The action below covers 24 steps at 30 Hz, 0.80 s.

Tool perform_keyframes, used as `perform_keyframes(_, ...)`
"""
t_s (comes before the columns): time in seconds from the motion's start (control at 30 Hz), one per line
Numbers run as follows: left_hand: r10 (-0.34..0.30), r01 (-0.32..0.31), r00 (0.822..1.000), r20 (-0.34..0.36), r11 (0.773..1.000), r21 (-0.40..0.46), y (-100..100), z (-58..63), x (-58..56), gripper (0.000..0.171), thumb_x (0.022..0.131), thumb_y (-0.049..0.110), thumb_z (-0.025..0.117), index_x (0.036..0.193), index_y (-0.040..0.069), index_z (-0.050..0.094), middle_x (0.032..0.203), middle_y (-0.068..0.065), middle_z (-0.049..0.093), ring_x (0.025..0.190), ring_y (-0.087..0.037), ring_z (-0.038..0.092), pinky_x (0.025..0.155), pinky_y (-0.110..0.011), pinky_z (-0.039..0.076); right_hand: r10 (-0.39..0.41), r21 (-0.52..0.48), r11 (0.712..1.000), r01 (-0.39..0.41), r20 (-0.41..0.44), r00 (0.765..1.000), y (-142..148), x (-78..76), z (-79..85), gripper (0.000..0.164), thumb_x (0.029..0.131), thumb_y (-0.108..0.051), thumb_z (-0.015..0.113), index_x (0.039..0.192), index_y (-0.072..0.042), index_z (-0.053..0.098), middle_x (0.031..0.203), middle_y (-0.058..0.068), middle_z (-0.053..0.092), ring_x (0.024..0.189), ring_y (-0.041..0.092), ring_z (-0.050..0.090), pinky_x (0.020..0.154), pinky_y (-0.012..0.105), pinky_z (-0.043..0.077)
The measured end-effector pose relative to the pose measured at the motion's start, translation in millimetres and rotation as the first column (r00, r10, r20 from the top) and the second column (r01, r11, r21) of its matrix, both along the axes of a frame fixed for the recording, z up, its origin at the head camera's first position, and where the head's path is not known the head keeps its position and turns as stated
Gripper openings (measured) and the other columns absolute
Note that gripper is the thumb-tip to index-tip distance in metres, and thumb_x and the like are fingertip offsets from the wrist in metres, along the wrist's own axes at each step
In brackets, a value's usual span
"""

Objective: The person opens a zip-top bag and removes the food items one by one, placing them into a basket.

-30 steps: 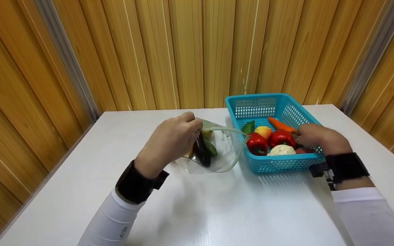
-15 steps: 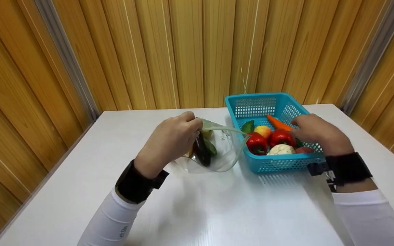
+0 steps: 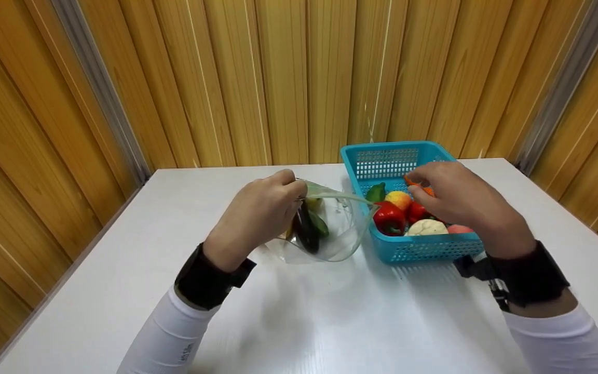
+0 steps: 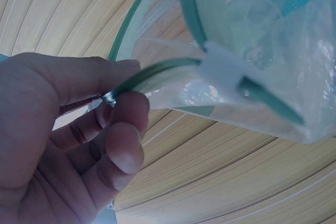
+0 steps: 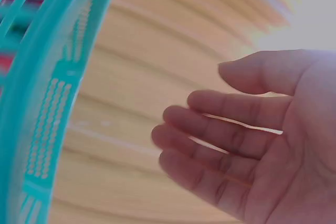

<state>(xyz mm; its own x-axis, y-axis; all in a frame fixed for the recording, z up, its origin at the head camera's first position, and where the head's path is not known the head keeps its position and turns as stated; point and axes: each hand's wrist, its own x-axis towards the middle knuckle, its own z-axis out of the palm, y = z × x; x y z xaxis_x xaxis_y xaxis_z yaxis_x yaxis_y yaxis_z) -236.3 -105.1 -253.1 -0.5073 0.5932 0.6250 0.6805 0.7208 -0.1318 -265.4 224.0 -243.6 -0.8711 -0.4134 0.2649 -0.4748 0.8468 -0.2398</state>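
Thumb and fingertips of my left hand (image 3: 257, 210) pinch the green-edged rim of a clear zip bag (image 3: 348, 244), whose mouth gapes. The left wrist view shows its white slider (image 4: 226, 74) near those fingers. Inside the bag lie an eggplant (image 3: 305, 231), a green vegetable (image 3: 320, 225) and other partly hidden pieces. My right hand (image 3: 473, 200) is over the basket (image 3: 423, 253), near a carrot (image 3: 429, 191) it partly covers. In the right wrist view its fingers are extended, holding nothing. Two red bell peppers (image 3: 390, 218) lie in the basket, one partly behind the hand.
The blue basket also holds a green pepper (image 3: 376, 192), a yellow-red fruit (image 3: 398, 199), a cauliflower (image 3: 427, 227) and a pinkish-red piece (image 3: 458, 229). A white table (image 3: 330, 322) carries everything. Wood-patterned panels (image 3: 288, 83) stand behind it and at both sides.
My right hand has risen from the basket's right side and moved left, now over the carrot and one red pepper. The left hand and bag stay put.
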Motion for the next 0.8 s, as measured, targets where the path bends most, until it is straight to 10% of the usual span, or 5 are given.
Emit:
perform_keyframes(0.43,-0.011,0.011,1.000,-0.007,1.000,-0.010,1,1.0,-0.5,0.015,0.085,-0.007,0.061,0.089,0.006,0.068,0.081,-0.008,0.061,0.059,-0.021,0.059,0.055,-0.030,0.053,0.268,-0.026,0.954,-0.299,-0.373,0.888,-43,37.4,-5.5,0.016,0.084,-0.005,0.076,0.099,-0.008,0.074,0.088,0.001,0.072,0.079,0.013,0.063,0.067,0.030,0.058)
perform_keyframes(0.6,0.000,0.000,1.000,-0.002,1.000,-0.005,-1,2.2,-0.5,0.014,0.085,-0.006,0.062,0.089,0.006,0.068,0.082,-0.008,0.060,0.058,-0.022,0.059,0.054,-0.032,0.053,0.425,0.041,0.899,-0.435,-0.314,0.849,-65,43.4,-13.1,0.017,0.090,-0.011,0.071,0.106,-0.012,0.075,0.096,-0.002,0.073,0.086,0.010,0.065,0.075,0.028,0.057)
perform_keyframes(0.8,0.003,-0.003,1.000,0.004,1.000,-0.002,-1,2.8,-0.2,0.013,0.084,-0.006,0.065,0.090,0.006,0.068,0.082,-0.008,0.060,0.058,-0.023,0.059,0.054,-0.033,0.054,0.460,0.069,0.887,-0.456,-0.211,0.862,-76,39.6,-22.0,0.020,0.092,-0.017,0.070,0.111,-0.014,0.073,0.103,-0.002,0.074,0.095,0.012,0.068,0.083,0.031,0.059)
